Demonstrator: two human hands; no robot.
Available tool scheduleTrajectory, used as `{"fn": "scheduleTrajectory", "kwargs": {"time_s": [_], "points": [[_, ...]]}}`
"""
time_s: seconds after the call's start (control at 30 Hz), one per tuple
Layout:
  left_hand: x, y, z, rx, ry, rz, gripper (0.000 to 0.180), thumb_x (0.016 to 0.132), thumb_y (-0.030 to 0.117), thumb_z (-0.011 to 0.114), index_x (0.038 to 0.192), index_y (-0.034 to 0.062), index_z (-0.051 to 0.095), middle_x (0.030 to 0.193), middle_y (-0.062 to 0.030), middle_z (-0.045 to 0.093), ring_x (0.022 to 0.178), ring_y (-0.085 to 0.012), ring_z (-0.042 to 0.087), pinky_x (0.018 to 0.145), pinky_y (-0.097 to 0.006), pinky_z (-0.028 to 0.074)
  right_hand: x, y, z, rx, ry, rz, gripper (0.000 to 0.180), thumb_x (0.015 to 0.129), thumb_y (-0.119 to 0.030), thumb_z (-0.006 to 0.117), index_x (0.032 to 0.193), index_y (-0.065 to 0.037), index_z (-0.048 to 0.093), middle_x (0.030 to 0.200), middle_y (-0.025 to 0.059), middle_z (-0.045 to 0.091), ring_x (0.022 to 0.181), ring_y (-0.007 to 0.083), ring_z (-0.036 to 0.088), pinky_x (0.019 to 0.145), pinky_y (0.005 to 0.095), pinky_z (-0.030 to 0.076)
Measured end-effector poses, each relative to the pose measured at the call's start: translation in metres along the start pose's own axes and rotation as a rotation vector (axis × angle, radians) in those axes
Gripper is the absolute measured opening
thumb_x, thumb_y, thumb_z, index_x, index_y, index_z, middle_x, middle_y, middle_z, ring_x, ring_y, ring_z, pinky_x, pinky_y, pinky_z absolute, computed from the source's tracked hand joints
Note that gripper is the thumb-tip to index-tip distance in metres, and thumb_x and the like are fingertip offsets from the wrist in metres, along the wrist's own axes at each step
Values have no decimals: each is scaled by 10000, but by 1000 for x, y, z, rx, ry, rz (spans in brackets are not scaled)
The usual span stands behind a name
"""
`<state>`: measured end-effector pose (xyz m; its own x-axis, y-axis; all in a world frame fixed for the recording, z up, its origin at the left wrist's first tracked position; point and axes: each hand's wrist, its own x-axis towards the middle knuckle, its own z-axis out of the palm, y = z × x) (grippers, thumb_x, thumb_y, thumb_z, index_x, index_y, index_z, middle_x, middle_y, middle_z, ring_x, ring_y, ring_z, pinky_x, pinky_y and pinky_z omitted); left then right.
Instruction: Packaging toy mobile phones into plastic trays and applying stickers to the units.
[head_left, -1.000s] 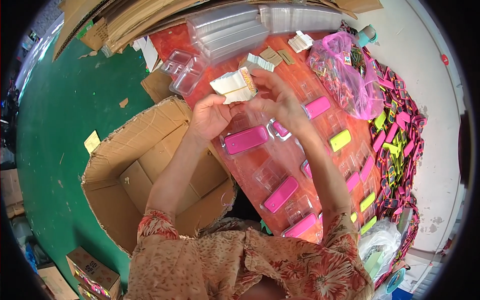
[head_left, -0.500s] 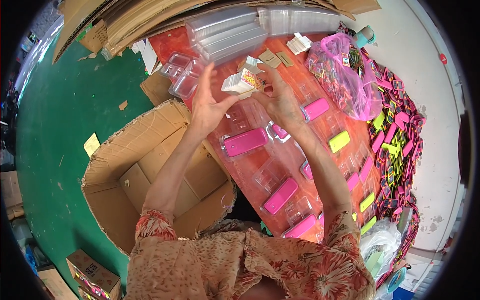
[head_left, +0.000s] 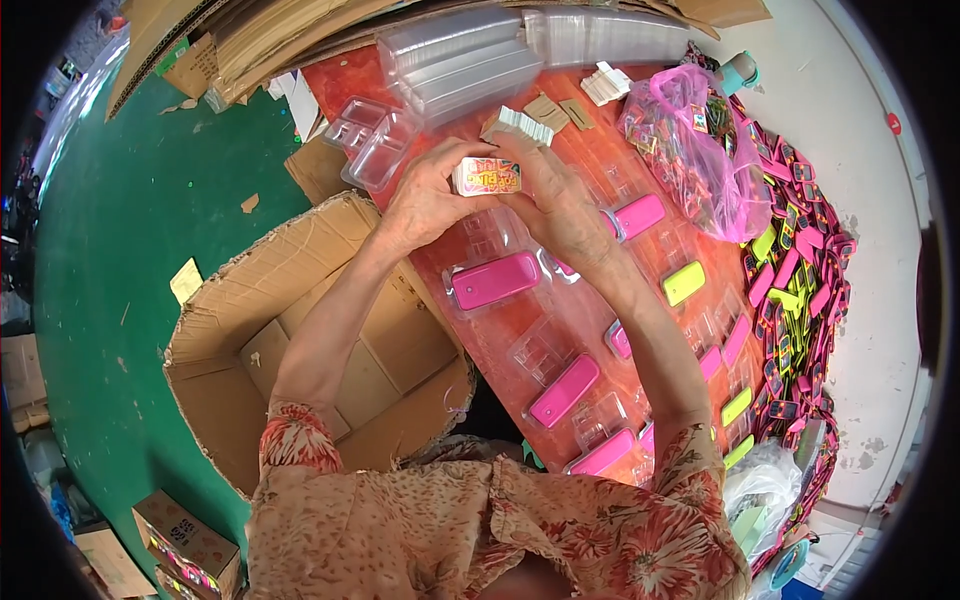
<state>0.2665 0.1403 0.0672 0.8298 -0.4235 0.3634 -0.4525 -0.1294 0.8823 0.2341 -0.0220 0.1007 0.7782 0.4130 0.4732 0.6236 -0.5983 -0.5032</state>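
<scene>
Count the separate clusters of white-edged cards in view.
3: the held cluster, between the left hand and right hand; the middle cluster, just beyond them on the red table; the far cluster, near the pink bag. Others may be hidden.

- The left hand (head_left: 424,197), right hand (head_left: 560,208) and cards (head_left: 488,177) between them fill the upper centre.
- Just above, a card pile (head_left: 522,126) and tray stacks (head_left: 460,72) block the way.
- Upper right, the bag (head_left: 690,165) bars passage; bare table (head_left: 593,138) shows to its left.
- Right of centre, pink cases (head_left: 565,390) and clear trays (head_left: 543,343) leave slim gaps.
- Lower left, the open box (head_left: 265,262) gives room below the left forearm (head_left: 335,320).
</scene>
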Motion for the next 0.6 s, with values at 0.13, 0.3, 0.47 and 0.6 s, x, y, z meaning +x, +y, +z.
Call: {"fn": "scheduleTrajectory", "kwargs": {"time_s": [0.13, 0.3, 0.47, 0.6], "points": [[-2, 2, 1, 95, 36, 58, 395, 619, 69, 686, 984, 33, 538, 939, -80, 554, 840, -184, 544, 729, -279, 430, 0, -5, -3, -37, -8, -11, 515, 663, 36, 563, 1140, -34, 382, 996, 179, 512, 938, 340, 489, 749, 394, 439], [-3, 7, -5, 91, 20, 77, 360, 624, 85, 685, 954, 31, 551, 905, -75, 571, 818, -186, 557, 709, -281, 436, -1, -7, -7, -50, -15, -15, 474, 670, 23, 556, 1113, -19, 393, 990, 174, 516, 931, 336, 492, 746, 391, 439], [-3, 8, -4, 111, -43, 59, 346, 632, 110, 680, 944, 35, 554, 884, -83, 579, 788, -177, 562, 697, -284, 437, -3, -4, -13, -53, -77, 19, 410, 692, -15, 586, 1075, -34, 442, 1015, 164, 507, 940, 322, 501, 787, 367, 415], [-6, 3, -9, 162, -52, 66, 336, 633, 96, 664, 944, 33, 551, 878, -84, 577, 782, -168, 559, 691, -277, 435, -10, 3, -13, 5, -133, 97, 396, 681, -8, 592, 1056, -28, 464, 944, 153, 514, 896, 322, 503, 761, 369, 413]]}}
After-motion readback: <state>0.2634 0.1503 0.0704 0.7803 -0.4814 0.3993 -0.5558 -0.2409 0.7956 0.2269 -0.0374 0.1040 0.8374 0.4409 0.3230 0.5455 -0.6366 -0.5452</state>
